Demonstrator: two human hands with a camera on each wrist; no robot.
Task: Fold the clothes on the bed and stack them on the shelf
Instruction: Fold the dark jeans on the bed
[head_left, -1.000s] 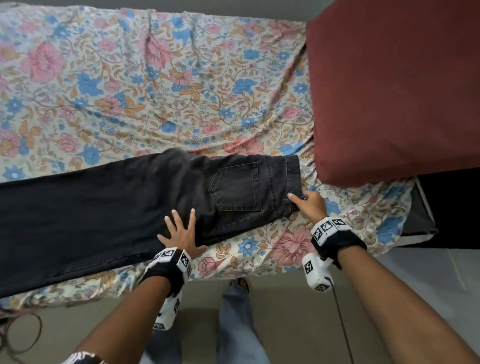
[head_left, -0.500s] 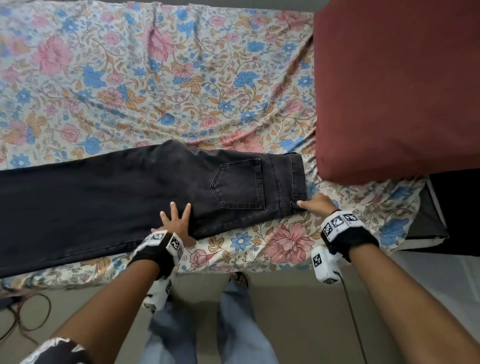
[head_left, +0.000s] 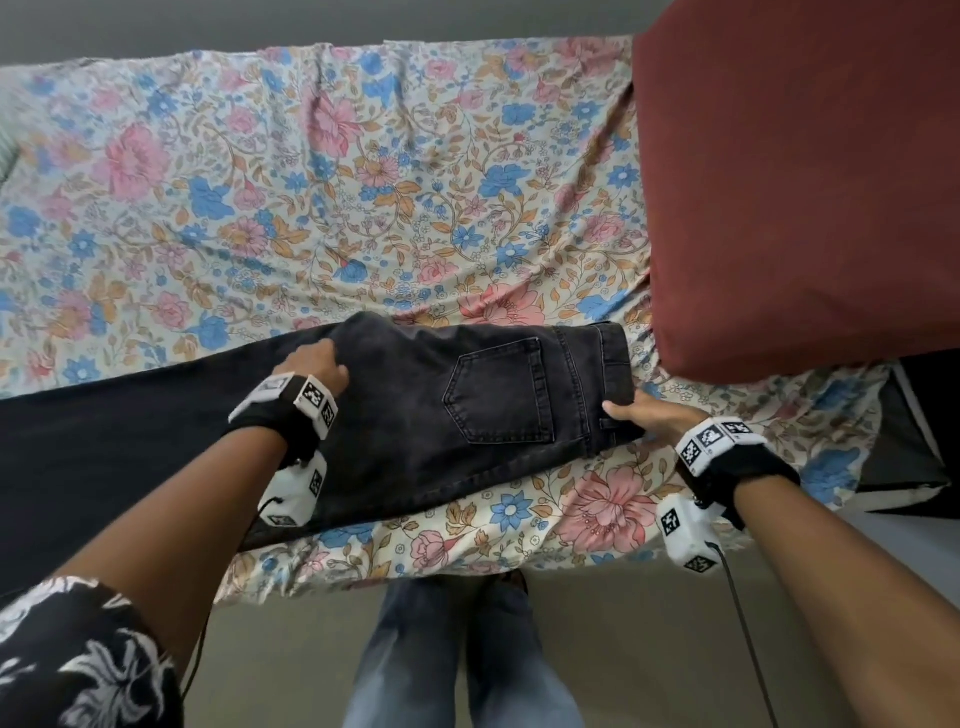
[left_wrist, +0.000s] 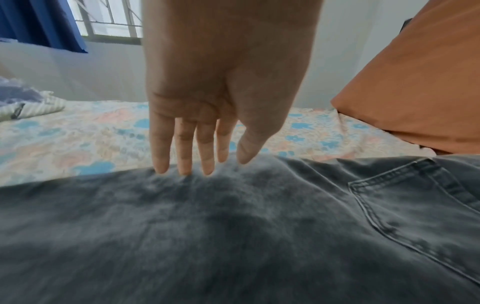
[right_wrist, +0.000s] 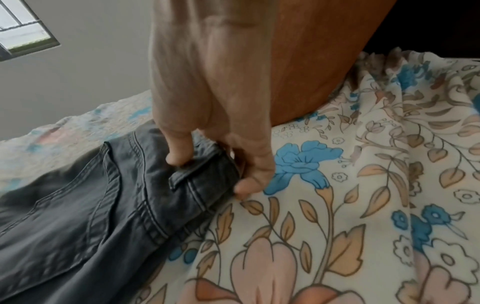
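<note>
Black jeans (head_left: 415, 426) lie across the floral bed, folded lengthwise, back pocket up, waistband at the right by the red pillow. My left hand (head_left: 317, 364) reaches over them to their far edge near the crotch. In the left wrist view its straight fingers (left_wrist: 185, 164) touch the denim (left_wrist: 233, 236) with their tips. My right hand (head_left: 631, 415) holds the near corner of the waistband. The right wrist view shows that hand (right_wrist: 211, 173) pinching the waistband (right_wrist: 197, 170), thumb on top and fingers beneath.
A floral sheet (head_left: 363, 182) covers the bed. A large red pillow (head_left: 805, 182) lies at the right end, close to the waistband. A striped cloth (left_wrist: 26, 107) lies far left on the bed. My legs (head_left: 441, 649) stand at the bed's near edge.
My left hand has moved from the near edge of the jeans across to their far edge. My right hand has stayed at the waistband corner.
</note>
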